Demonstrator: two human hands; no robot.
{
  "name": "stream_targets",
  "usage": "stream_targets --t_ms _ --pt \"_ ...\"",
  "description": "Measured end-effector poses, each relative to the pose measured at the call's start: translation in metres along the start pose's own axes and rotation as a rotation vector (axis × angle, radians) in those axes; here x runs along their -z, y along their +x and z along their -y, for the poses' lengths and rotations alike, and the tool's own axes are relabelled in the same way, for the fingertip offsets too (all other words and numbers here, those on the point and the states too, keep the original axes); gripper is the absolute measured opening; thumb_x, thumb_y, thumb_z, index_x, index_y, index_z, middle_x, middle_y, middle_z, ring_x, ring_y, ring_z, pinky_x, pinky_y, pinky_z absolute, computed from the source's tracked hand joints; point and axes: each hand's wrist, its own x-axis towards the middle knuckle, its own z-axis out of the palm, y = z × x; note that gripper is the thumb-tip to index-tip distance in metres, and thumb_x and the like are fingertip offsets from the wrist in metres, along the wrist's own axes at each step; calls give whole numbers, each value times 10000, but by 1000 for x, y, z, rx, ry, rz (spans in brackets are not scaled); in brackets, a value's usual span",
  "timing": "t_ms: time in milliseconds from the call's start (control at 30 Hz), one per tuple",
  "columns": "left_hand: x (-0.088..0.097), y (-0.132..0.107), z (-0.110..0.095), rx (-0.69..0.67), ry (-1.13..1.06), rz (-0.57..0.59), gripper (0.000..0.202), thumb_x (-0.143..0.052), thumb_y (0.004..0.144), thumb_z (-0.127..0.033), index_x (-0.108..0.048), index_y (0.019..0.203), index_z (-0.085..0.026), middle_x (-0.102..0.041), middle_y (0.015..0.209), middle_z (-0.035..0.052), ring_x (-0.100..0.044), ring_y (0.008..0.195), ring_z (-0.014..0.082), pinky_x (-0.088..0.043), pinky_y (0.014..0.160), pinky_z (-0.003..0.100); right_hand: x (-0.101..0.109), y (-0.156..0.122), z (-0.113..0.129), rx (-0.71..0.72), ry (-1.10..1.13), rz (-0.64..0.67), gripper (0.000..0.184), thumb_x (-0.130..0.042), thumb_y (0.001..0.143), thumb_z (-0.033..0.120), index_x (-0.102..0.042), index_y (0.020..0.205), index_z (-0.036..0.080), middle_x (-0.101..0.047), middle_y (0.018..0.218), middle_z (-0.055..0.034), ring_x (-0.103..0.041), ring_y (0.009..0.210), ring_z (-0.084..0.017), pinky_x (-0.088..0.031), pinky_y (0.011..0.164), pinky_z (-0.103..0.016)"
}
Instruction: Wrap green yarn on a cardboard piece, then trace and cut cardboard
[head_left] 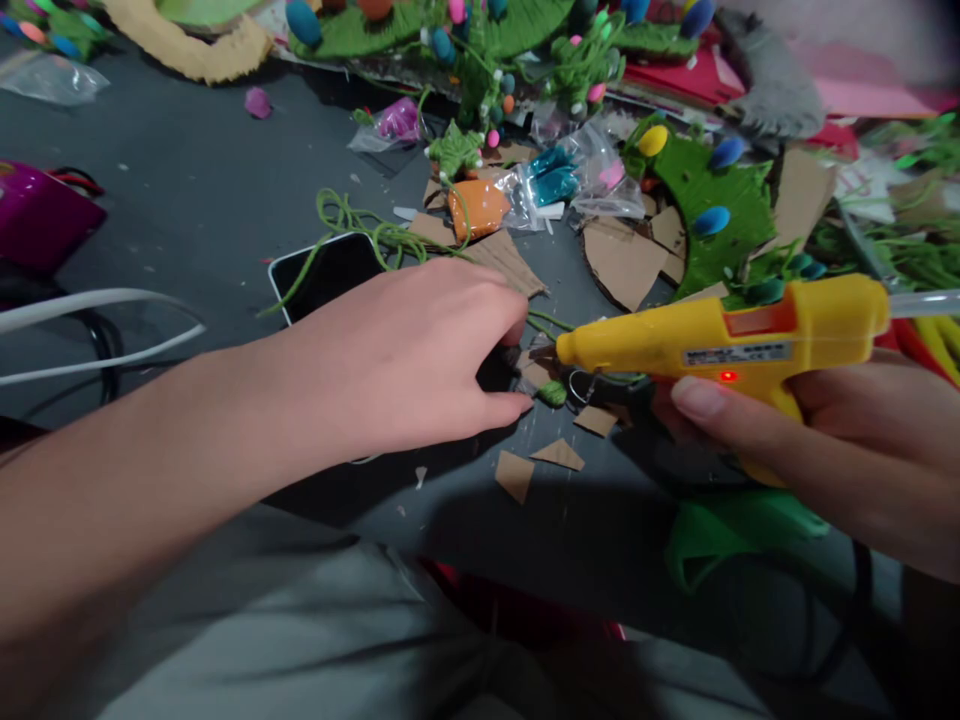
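My right hand is wrapped round a yellow hot glue gun, whose red light is lit and which has a clear glue stick in its back. Its nozzle points left, close to the fingers of my left hand. Those fingers are bent down over the table, with the thumb stretched below them; what they grip is hidden. Just past my thumb tip lies a small green yarn-wrapped piece, with a small metal ring beside it. Green yarn trails behind my left hand.
A phone lies partly under my left wrist. Cardboard scraps are scattered in front, and clear packets of orange clay and teal clay lie behind. Green yarn-covered shapes with coloured balls fill the back. A purple box stands left.
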Motion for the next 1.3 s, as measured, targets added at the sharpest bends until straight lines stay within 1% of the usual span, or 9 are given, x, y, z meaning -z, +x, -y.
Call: stream_targets --t_ms 133,300,433,567,633,800,967,1133,1300 --pt "2 -1 -2 -2 1 -5 258 -724 834 -476 -675 918 -238 -738 989 66 -699 860 285 -422 615 383 -1 0 0 -2 -11 -5 682 -584 1016 671 -505 489 244 -419 439 17 -416 328 -111 -223 273 -290" --pt "3 -2 -3 0 -22 -17 274 -716 823 -490 -668 914 -235 -738 1001 76 -703 878 298 -467 680 401 1 -2 -1 -49 -21 9 692 -589 1006 669 -467 475 243 -328 410 10 -379 324 -116 -163 284 -289" --pt "3 -1 -4 2 -23 -21 278 -720 815 -491 -659 910 -236 -741 999 75 -709 881 301 -497 698 405 1 -2 0 -51 -25 11 706 -583 1006 667 -440 460 244 -352 405 14 -335 309 -104 -162 282 -291" --pt "4 0 -4 2 -11 -18 284 -725 815 -490 -660 914 -231 -746 1019 78 -715 886 304 -493 673 399 1 0 1 -23 -30 -5 726 -583 1007 676 -399 451 246 -328 387 25 -287 295 -90 -157 273 -291" --pt "4 0 -4 1 -19 -18 270 -719 819 -476 -663 916 -230 -745 1013 81 -716 887 306 -495 689 405 1 0 1 -23 -28 -2 721 -582 1008 679 -417 454 247 -339 397 21 -316 303 -98 -162 281 -298" --pt "5 -2 -3 4 -40 -24 275 -732 819 -478 -656 911 -231 -748 1012 84 -711 893 306 -490 716 406 1 -2 0 -42 -1 -5 657 -590 1012 667 -494 510 255 -406 461 4 -454 386 -141 -262 328 -312" --pt "6 -2 -2 -5 -17 -42 278 -705 839 -495 -654 917 -233 -753 1004 78 -703 882 297 -459 670 393 4 -3 0 -52 -3 -3 666 -591 1003 683 -502 500 257 -415 449 13 -346 336 -116 -182 309 -326" --pt "7 -2 -2 10 -29 -29 286 -700 833 -513 -656 913 -242 -753 1014 80 -705 905 308 -471 690 403 5 -3 -1 -75 -11 -3 672 -571 1006 699 -522 505 255 -463 463 2 -427 365 -138 -220 318 -313" --pt "6 -1 -1 -12 -28 -34 267 -701 836 -492 -669 900 -234 -759 989 76 -710 865 291 -488 709 409 5 -2 -1 -86 -2 -12 671 -596 989 704 -466 500 263 -326 413 17 -296 321 -119 -167 291 -319"
